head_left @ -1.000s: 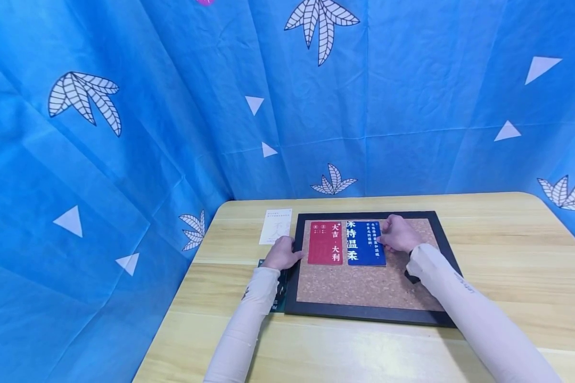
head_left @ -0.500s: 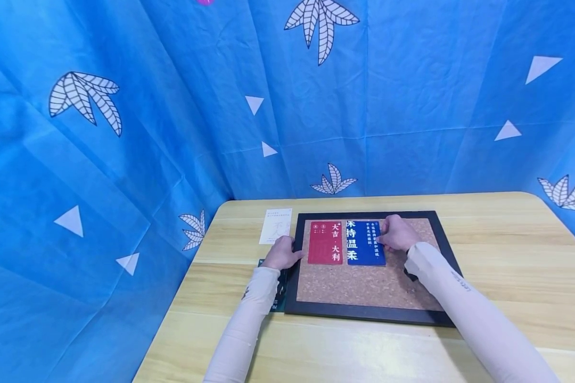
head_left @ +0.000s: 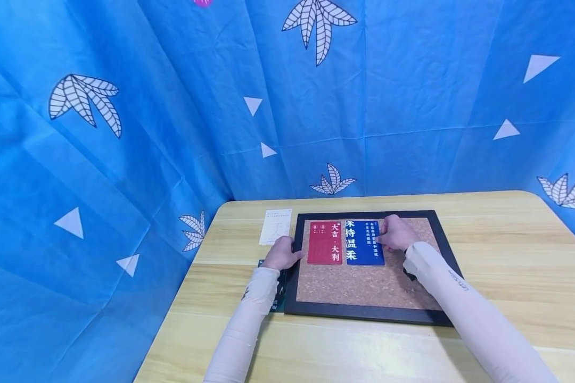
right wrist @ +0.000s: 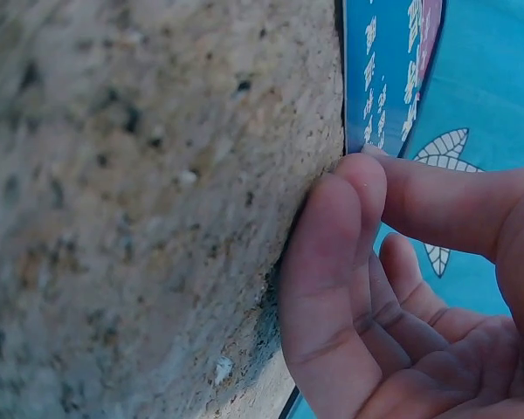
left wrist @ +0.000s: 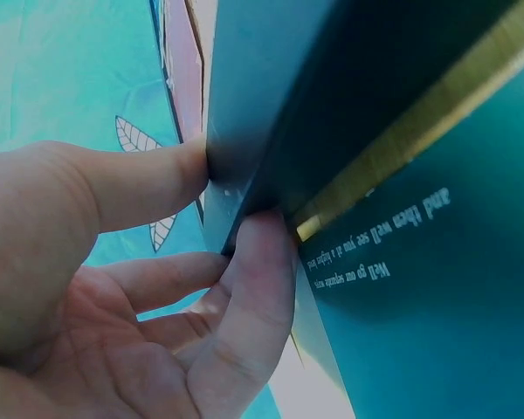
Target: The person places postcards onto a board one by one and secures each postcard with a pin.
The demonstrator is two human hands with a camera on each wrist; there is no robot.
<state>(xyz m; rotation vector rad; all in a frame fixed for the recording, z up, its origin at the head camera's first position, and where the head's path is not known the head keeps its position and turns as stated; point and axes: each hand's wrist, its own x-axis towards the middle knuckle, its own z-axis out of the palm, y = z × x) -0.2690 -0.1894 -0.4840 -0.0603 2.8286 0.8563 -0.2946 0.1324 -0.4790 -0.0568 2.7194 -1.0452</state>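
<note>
A cork board (head_left: 354, 287) with a black frame (head_left: 364, 312) lies on the wooden table. My left hand (head_left: 281, 254) grips the frame's left side, its thumb on the front face and fingers at the outer edge in the left wrist view. On the upper part of the cork, a red card (head_left: 321, 247) with white characters lies left of a blue card (head_left: 365, 256). My right hand (head_left: 396, 232) pinches the blue card's right edge between thumb and forefinger; in the right wrist view its fingertips sit right at the cork surface.
A white card (head_left: 271, 226) lies on the table beyond my left hand. Partly under my left wrist is a dark green card (left wrist: 437, 288) with white lettering, beside the frame. A blue patterned curtain (head_left: 412, 117) hangs behind and left of the table (head_left: 508, 255).
My right wrist has shifted very slightly, its fingers still at the blue card's right edge. The left hand and both cards stay in place.
</note>
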